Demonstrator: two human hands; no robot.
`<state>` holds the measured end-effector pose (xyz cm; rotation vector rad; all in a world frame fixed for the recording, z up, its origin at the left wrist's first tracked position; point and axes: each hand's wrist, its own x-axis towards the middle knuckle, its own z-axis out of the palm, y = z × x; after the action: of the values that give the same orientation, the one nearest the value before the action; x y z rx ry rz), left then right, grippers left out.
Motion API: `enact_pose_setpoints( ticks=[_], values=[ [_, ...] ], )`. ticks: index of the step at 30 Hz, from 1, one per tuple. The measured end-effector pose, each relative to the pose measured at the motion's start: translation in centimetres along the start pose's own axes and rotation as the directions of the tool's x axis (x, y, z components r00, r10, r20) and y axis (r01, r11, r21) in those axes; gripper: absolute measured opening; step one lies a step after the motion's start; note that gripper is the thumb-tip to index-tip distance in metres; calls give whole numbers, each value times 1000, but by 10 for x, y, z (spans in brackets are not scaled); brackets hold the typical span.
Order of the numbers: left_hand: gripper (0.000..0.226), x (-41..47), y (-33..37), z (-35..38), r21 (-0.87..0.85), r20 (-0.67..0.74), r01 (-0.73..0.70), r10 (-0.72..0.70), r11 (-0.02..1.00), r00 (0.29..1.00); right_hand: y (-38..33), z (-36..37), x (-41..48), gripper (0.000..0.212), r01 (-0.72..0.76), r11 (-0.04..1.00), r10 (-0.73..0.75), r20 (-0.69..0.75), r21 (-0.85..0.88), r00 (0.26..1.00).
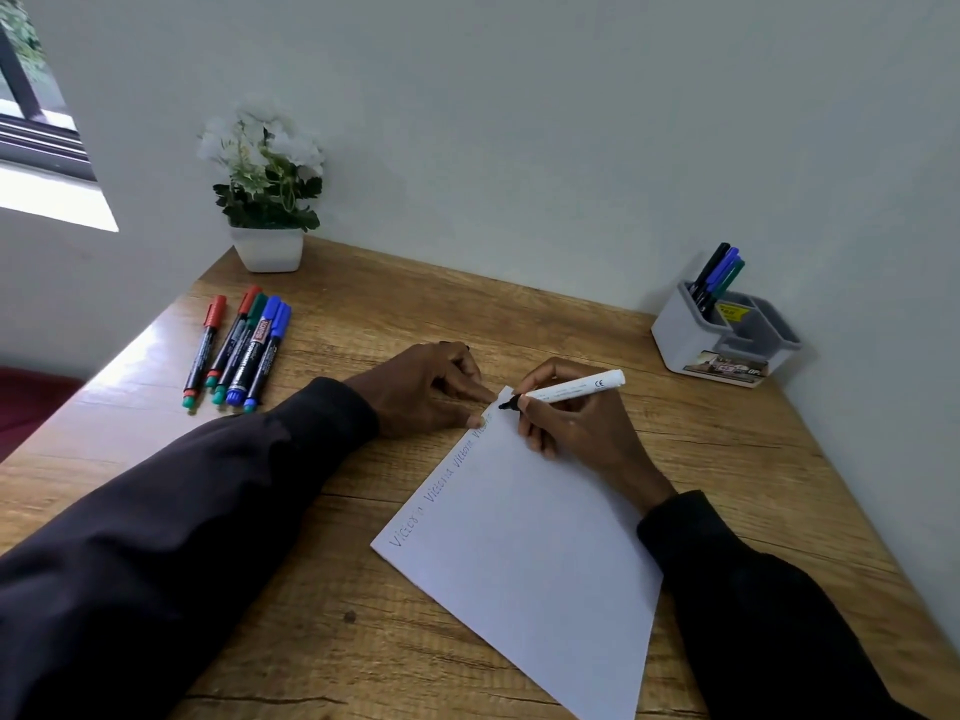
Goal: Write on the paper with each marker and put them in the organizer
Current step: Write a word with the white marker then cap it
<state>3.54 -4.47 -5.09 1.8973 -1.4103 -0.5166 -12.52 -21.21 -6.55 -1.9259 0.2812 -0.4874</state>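
Wooden desk (pixel 363 641) set against a white wall (pixel 519 122); window (pixel 31 122) far left. One potted plant (pixel 267 200), far left on the desk. Five capped markers (pixel 234 350) lie side by side, left. My left hand (pixel 421 387) grasps nothing; its fingertips press the far corner of the single paper (pixel 530 553). My right hand (pixel 576 423) pinches a white marker (pixel 571 389), black tip on that corner. One organizer (pixel 691 345) far right, with at least three stored markers (pixel 719 272) in it.

The paper (pixel 524 537) lay on the bench (pixel 332 631), in its near middle. Five loose markers (pixel 234 350) lay side by side to its far left, a potted plant (pixel 267 200) behind them by the wall. The organizer (pixel 722 340) stood far right, stored markers (pixel 719 275) standing in its left compartment.
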Motion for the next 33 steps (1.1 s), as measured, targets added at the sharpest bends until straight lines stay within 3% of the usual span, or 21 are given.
enact_pose_setpoints(
  ticks=[4, 16, 29, 33],
  values=[
    [30, 1, -2, 0, -22, 20, -10, 10, 1000, 1000, -3, -1, 6, 6, 22, 999, -21, 57, -23, 998],
    [30, 2, -8, 1, 17, 34, -47, 46, 999, 998, 2, 4, 6, 20, 53, 998, -54, -59, -20, 997],
    [32, 5, -12, 1, 63, 62, -67, 63, 996, 996, -1, 5, 4, 15, 28, 997, -32, -52, -75, 998],
    [23, 3, -8, 1, 35, 63, -60, 57, 998, 996, 0, 5, 5, 16, 12, 997, -17, -53, -81, 998]
  ],
)
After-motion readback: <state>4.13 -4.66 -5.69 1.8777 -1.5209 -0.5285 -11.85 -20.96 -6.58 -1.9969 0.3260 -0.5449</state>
